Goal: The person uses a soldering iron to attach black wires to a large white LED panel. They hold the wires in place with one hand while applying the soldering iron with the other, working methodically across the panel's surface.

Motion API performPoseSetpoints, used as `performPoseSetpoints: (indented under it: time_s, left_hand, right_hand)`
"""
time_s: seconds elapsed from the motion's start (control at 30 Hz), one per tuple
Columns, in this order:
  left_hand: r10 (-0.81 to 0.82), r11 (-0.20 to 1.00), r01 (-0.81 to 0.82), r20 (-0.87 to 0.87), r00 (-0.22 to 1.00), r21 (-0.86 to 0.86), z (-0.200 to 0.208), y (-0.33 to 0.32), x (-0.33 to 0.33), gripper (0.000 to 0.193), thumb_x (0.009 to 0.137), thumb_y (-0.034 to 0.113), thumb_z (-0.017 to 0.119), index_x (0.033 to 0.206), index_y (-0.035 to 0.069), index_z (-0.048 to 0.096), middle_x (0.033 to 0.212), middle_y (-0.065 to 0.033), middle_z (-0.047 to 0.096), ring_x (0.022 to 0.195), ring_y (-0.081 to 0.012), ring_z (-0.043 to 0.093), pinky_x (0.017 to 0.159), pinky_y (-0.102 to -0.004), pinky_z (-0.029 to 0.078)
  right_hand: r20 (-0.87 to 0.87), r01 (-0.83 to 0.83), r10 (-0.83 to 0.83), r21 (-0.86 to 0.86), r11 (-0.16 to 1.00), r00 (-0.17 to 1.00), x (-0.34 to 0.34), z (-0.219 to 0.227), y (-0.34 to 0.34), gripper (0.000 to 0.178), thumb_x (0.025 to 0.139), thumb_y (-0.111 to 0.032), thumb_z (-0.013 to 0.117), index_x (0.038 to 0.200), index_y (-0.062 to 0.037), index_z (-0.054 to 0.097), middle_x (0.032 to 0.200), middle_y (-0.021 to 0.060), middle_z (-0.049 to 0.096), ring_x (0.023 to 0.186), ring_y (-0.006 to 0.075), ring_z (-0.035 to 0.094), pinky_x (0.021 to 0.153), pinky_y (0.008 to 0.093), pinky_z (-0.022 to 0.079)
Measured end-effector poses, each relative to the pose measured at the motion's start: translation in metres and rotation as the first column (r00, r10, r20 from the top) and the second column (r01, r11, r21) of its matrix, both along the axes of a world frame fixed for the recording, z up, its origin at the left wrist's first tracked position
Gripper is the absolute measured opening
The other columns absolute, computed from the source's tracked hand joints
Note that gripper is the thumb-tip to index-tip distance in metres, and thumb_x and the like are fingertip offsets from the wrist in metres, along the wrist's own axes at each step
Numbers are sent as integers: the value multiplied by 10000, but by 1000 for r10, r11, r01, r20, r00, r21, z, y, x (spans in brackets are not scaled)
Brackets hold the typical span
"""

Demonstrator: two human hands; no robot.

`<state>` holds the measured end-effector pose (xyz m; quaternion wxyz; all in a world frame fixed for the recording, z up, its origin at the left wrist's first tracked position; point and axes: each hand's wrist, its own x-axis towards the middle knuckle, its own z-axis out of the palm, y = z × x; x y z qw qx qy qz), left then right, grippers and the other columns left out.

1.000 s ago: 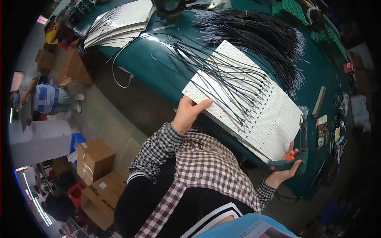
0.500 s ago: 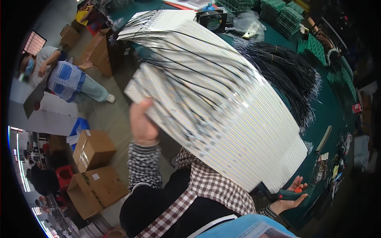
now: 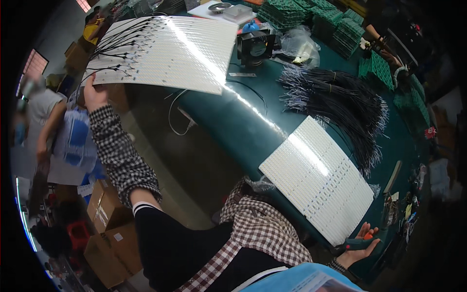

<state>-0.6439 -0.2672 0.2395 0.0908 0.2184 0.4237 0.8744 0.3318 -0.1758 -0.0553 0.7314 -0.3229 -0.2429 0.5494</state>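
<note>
My left hand (image 3: 95,97) reaches far left, its fingers closed on the near corner of a white LED strip panel (image 3: 170,53). Black wires fan out along that panel's left part, and light glares off its ribbed surface. At the lower right, my right hand (image 3: 357,253) is palm up around a dark green hand tool (image 3: 357,242) with an orange part; its exact kind is unclear. Just beyond that hand, a second white LED panel (image 3: 316,177), without wires along its rows, lies at the table's near edge.
On the green table (image 3: 219,126) are a bundle of black wires (image 3: 340,97), a black square fan (image 3: 255,47) and stacked green circuit boards (image 3: 287,17). Cardboard boxes (image 3: 114,255) stand on the floor at left. A person (image 3: 46,112) stands farther left.
My left hand has carried the wired panel away to the far left, uncovering the table and the second panel. My right hand with the green tool has barely moved.
</note>
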Motion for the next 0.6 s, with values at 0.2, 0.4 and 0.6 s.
performPoseSetpoints:
  time_s: [0.2, 0.4, 0.6]
  left_hand:
    - [171, 985, -171, -10, 985, -36, 39, -7, -44, 167, 925, 35, 674, 1090, 23, 653, 1064, -112, 716, 959, -246, 700, 730, -360, 576]
    - [130, 988, -148, 262, 956, 51, -37, 41, -41, 225, 938, 18, 660, 1163, 22, 647, 1120, -141, 707, 1052, -284, 693, 840, -392, 601]
    - [291, 843, -323, -139, 946, -430, -67, 45, -135, 358, 953, -5, 622, 1310, -7, 597, 1213, -148, 681, 1160, -311, 646, 1031, -448, 532]
  right_hand:
    - [-28, -48, 48, -7, 999, 998, 20, -27, 15, 452, 1062, -366, 553, 1295, 20, 566, 1025, 91, 713, 1098, 278, 681, 1131, 420, 455]
    - [67, -86, 86, 0, 996, 994, 47, -34, 21, 431, 1064, -340, 558, 1277, 34, 582, 1034, 102, 727, 1038, 264, 701, 1058, 402, 510]
    - [54, 25, -19, -108, 994, 998, 49, -52, 16, 418, 1051, -331, 582, 1252, 35, 611, 1016, 102, 712, 982, 248, 690, 979, 390, 541]
